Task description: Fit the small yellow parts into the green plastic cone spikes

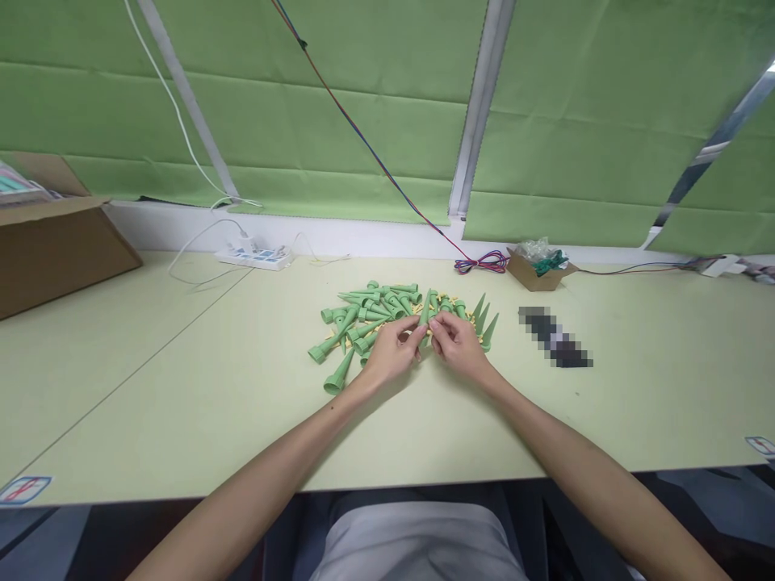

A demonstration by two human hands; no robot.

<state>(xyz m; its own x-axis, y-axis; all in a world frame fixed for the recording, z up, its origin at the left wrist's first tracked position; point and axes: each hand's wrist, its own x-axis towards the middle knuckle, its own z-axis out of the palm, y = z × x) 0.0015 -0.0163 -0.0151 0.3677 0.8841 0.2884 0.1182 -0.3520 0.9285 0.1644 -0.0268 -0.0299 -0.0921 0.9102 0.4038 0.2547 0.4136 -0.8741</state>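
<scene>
My left hand (393,349) pinches a green plastic plant watering spike (425,307), its point upward. Fingers of my right hand (458,343) are closed against the side of this spike, around what looks like a small yellow plastic piece, mostly covered by the fingertips. To the left and behind my hands lies a loose pile of similar green spikes (346,320), mixed with small yellow pieces. One spike (339,374) lies nearest to me, beside my left wrist. Several more spikes (488,329) stand point up just right of my right hand.
A small open cardboard box (535,278) holding plastic wrap stands at the back right, beside a coiled cable (483,262). A dark pixelated item (555,337) lies to the right. A power strip (254,257) and a large cardboard box (60,250) are at the left.
</scene>
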